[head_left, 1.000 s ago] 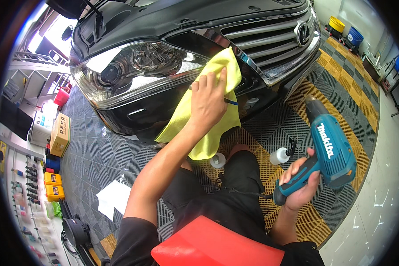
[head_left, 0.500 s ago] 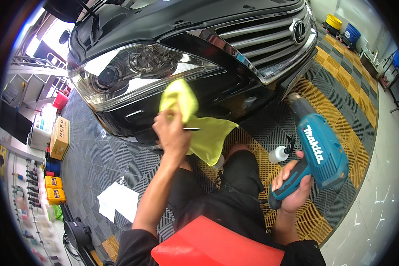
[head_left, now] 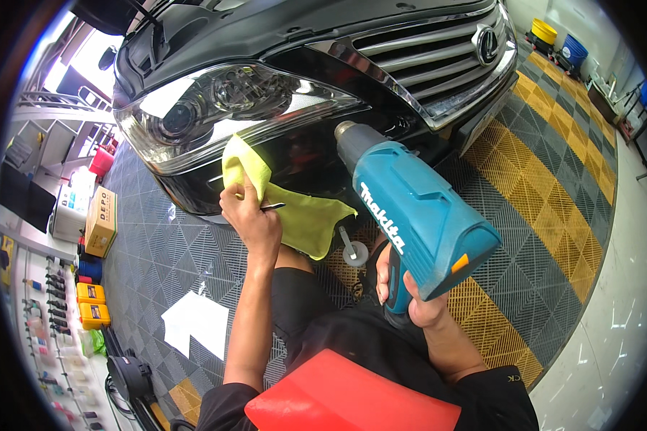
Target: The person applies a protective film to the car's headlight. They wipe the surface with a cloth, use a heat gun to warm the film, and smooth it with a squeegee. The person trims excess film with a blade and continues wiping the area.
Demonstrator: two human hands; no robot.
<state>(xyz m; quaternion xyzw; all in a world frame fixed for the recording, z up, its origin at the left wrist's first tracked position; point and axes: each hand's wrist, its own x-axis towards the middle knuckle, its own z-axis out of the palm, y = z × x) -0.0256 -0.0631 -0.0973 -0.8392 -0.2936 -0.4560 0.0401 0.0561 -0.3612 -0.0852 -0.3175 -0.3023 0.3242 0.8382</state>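
My left hand (head_left: 251, 224) is closed on a yellow-green cloth (head_left: 305, 223), bunched at the top against the black bumper (head_left: 302, 161), just below the clear headlight (head_left: 226, 108). A thin dark stick-like tool (head_left: 273, 207) with a pale edge pokes out of the same hand; its other end is hidden. The grip of a teal heat gun (head_left: 417, 208) is wrapped by my right hand (head_left: 425, 305). The gun's dark nozzle (head_left: 356, 140) points up and left toward the bumper, apart from the cloth. Its body hides part of the bumper and floor.
White paper (head_left: 194, 323) lies on the grey and yellow tiled floor (head_left: 539, 237). A small whitish round thing (head_left: 354, 253) stands between my legs. On the left are a brown box (head_left: 101, 223) and orange cases (head_left: 92, 305). Yellow (head_left: 543, 32) and blue buckets (head_left: 574, 52) stand far right.
My right hand has swung the heat gun left and toward the bumper. The left hand and cloth have shifted left and slightly down. The white bottle with the black top is now hidden.
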